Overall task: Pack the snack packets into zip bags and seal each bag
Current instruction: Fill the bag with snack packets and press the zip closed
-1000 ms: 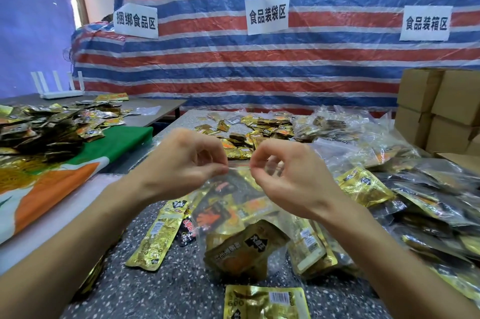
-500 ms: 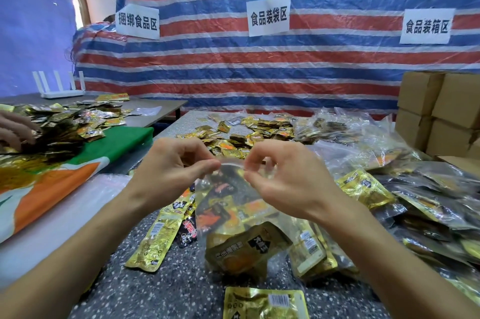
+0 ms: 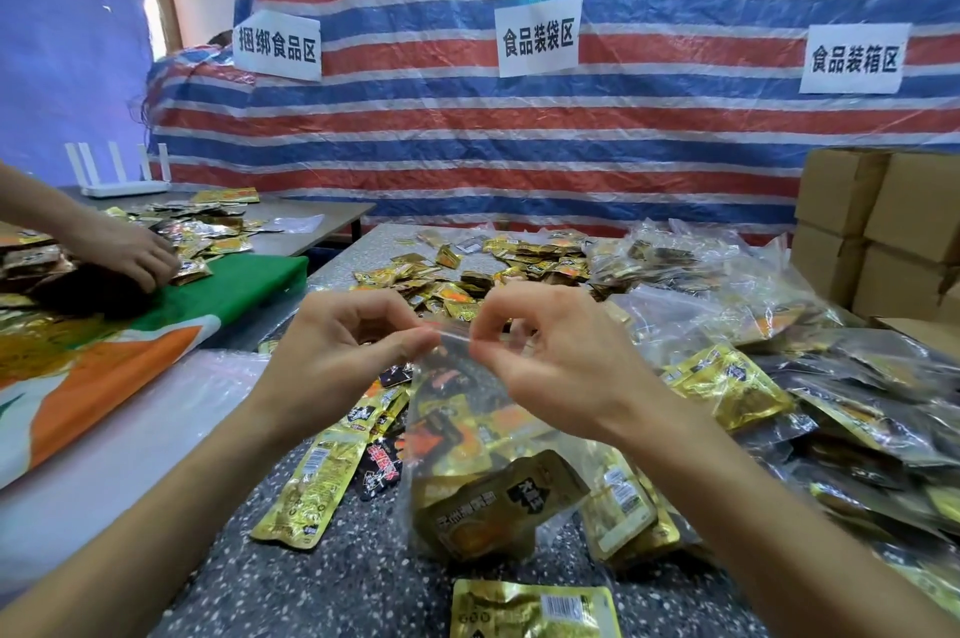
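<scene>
Pinching the top edge of a clear zip bag [image 3: 470,408] stuffed with gold snack packets [image 3: 498,507], left hand [image 3: 332,356] and right hand [image 3: 561,356] hold it above the speckled table [image 3: 322,580].

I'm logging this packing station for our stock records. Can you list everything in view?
Zip bag: one, clear, centre, holding packets.
Loose packets: many, mostly gold, across the speckled table.
Filled bags: a heap, clear, right side.
Boxes: several, brown, far right.
Tarp: one, red, blue and white stripes, behind.
Signs: three, white, on the tarp.
Router: one, white, far left.
Cloth: one, green and orange, left.
Another person's hand: one, far left, on packets.
Left hand: pinches the bag's top edge.
Right hand: pinches the bag's top edge.
</scene>
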Tool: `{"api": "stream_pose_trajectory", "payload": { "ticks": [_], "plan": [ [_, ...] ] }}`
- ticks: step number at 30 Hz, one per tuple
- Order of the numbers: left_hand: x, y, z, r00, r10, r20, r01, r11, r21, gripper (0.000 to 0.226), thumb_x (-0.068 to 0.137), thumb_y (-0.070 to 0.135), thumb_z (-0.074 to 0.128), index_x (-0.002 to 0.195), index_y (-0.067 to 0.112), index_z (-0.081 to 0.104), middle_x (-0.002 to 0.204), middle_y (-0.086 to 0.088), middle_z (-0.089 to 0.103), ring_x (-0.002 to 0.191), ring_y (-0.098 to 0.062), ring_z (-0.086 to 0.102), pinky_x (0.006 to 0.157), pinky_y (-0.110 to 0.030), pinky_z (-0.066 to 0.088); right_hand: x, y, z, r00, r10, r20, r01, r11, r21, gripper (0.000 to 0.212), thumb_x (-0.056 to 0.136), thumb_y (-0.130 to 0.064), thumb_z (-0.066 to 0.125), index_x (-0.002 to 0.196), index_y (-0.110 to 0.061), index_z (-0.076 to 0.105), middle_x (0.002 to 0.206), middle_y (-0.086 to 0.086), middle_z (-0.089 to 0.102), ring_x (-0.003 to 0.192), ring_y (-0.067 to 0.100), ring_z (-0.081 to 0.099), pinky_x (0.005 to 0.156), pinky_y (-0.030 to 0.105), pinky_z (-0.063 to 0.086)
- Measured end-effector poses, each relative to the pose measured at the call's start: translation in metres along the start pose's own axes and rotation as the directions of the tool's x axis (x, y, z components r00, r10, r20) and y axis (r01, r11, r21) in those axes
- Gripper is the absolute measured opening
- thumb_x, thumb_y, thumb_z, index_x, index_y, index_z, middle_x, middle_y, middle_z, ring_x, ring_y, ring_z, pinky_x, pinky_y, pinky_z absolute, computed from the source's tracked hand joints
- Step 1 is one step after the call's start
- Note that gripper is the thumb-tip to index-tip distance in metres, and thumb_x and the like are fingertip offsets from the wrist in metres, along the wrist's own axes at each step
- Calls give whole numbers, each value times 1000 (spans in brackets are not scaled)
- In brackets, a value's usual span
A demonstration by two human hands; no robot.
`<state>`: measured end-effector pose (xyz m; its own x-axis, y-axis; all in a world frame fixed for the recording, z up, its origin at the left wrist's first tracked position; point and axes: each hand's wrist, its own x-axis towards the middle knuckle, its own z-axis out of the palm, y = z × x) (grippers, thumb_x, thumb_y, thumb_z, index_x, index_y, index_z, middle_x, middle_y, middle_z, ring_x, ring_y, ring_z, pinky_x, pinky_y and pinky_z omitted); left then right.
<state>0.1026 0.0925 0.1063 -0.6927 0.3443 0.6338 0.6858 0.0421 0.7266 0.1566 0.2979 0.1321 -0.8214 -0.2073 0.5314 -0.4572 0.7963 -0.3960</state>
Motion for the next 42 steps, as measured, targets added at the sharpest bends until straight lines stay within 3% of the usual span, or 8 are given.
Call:
{"api": "stream_pose_trajectory", "payload": {
  "ticks": [3, 7, 10, 14, 19, 28, 36, 42],
  "plan": [
    [0, -1, 7, 998, 58, 9, -58, 998, 13, 4, 80, 16, 74, 81, 13, 76, 82, -10, 74, 81, -33, 69, 76, -51, 56, 2, -5, 3, 1000, -25, 9, 25, 999, 32, 10, 88, -40, 64, 91, -32, 67, 80, -19, 63, 74, 6, 57, 70, 39, 52],
    [-2, -7, 14, 999, 54, 5, -54, 998, 8, 10, 81, 13, 70, 85, 7, 75, 80, -7, 72, 80, -33, 68, 74, -44, 54, 8, -6, 7, 999, -45, 19, 45, 999, 8, 6, 92, -34, 66, 93, -30, 70, 70, -20, 54, 69, 6, 51, 71, 42, 52],
    [-3, -9, 17, 997, 16, 70, -21, 997, 73, 12, 88, 22, 63, 85, 13, 72, 77, 1, 70, 75, -20, 65, 69, -30, 52, 7, -6, 9, 995, -69, 73, 75, 994, -79, 5, 97, -31, 57, 95, -29, 61, 80, -15, 56, 77, 12, 54, 75, 44, 51],
    [-2, -7, 18, 985, 65, 158, -103, 965, 241, 17, 93, 23, 55, 85, 16, 67, 74, 8, 62, 71, -16, 58, 64, -30, 45, 4, -4, 12, 991, -111, 71, 116, 991, -63, 5, 97, -27, 52, 93, -29, 52, 82, -14, 53, 76, 13, 52, 72, 45, 49],
    [-5, -7, 20, 981, 185, 62, -194, 954, 228, 17, 90, 9, 56, 76, 11, 65, 72, 10, 58, 69, -7, 53, 64, -16, 40, 4, 2, 10, 984, -154, 85, 157, 987, -34, 4, 98, -33, 55, 94, -33, 56, 84, -16, 57, 79, 11, 55, 72, 46, 50],
    [-4, -14, 19, 974, 220, -45, -213, 969, 125, 34, 90, 28, 52, 77, 0, 66, 72, -1, 59, 70, -23, 55, 62, -41, 45, 0, 27, -8, 984, -129, 119, 135, 990, -37, 9, 99, -33, 58, 90, -35, 56, 85, -16, 60, 81, 8, 55, 74, 48, 51],
    [-5, -22, 10, 979, 183, -95, -173, 979, 108, 25, 90, 27, 53, 71, 13, 62, 69, 6, 57, 67, -17, 53, 62, -36, 42, -10, 53, -21, 987, -35, 154, 44, 998, -50, 8, 99, -31, 59, 92, -31, 60, 88, -13, 63, 83, 6, 58, 79, 44, 54],
    [-6, -28, 6, 985, 111, -130, -102, 992, 76, 22, 92, 12, 54, 73, 7, 64, 68, 0, 57, 66, -20, 52, 61, -42, 42, -21, 72, -31, 990, 21, 139, -11, 997, -71, 8, 99, -32, 58, 94, -27, 63, 88, -14, 63, 81, 4, 57, 76, 41, 54]
  ]
}}
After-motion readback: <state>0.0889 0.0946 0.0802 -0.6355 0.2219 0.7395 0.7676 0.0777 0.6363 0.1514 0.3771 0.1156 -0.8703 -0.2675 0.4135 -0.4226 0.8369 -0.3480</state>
